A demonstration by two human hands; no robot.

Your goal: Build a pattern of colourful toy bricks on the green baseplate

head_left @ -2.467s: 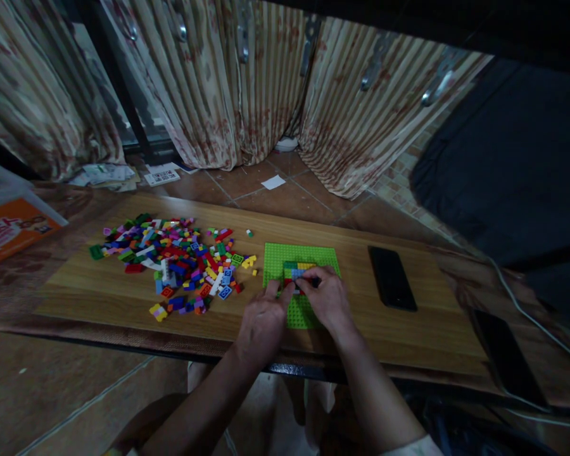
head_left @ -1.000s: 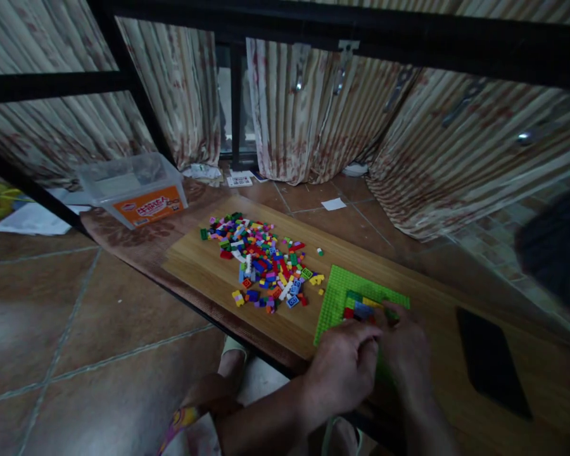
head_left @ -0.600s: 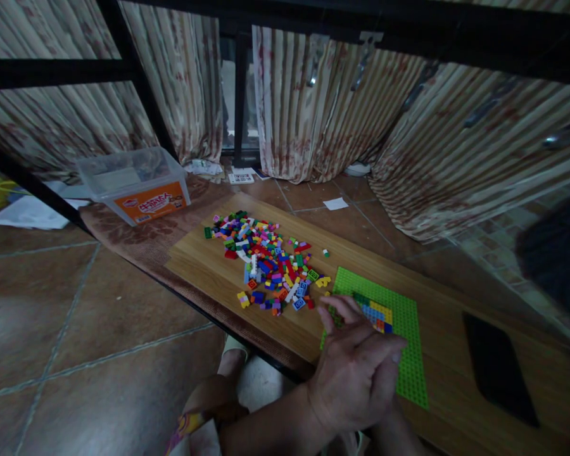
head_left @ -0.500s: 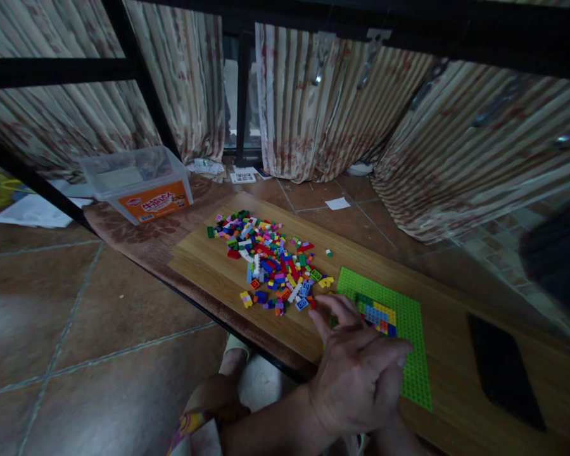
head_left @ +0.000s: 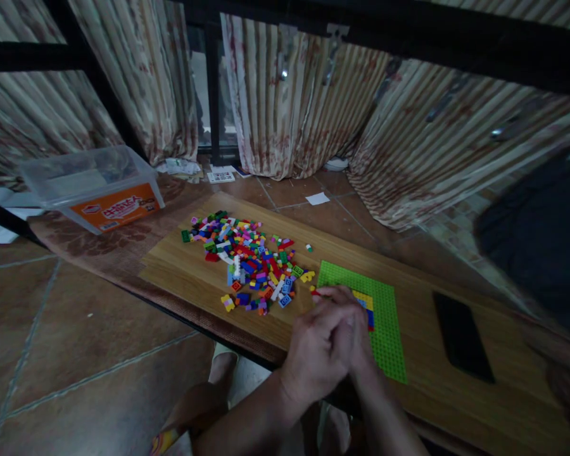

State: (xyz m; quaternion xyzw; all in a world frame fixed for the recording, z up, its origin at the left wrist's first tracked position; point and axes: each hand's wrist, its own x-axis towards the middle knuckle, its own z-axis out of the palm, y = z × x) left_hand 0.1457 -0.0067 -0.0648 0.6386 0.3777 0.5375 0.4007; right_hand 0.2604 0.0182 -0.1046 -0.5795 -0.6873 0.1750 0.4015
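My left hand (head_left: pixel 313 345) and my right hand (head_left: pixel 358 335) are pressed together over the near left part of a green baseplate (head_left: pixel 387 323) on a wooden board (head_left: pixel 180 275). The left hand's fingers are curled, with a small red brick (head_left: pixel 315 292) at their tips. Largely hidden behind the left hand, my right hand has bent fingers; what they hold is hidden. A flat patch of yellow, blue and red bricks (head_left: pixel 367 305) shows on the plate beside the hands. Left of the plate lies a pile of loose coloured bricks (head_left: pixel 247 259).
A black phone (head_left: pixel 462 335) lies on the board right of the plate. A clear plastic box with an orange label (head_left: pixel 92 190) stands at the far left. Curtains (head_left: pixel 289 95) hang behind, and dark cloth (head_left: pixel 536 234) fills the right side. My knee (head_left: pixel 194 411) shows below the board's edge.
The view has swung left and back. My left hand spread its fingers toward the pile, then curled again beside the right hand. The right hand drew back behind it.
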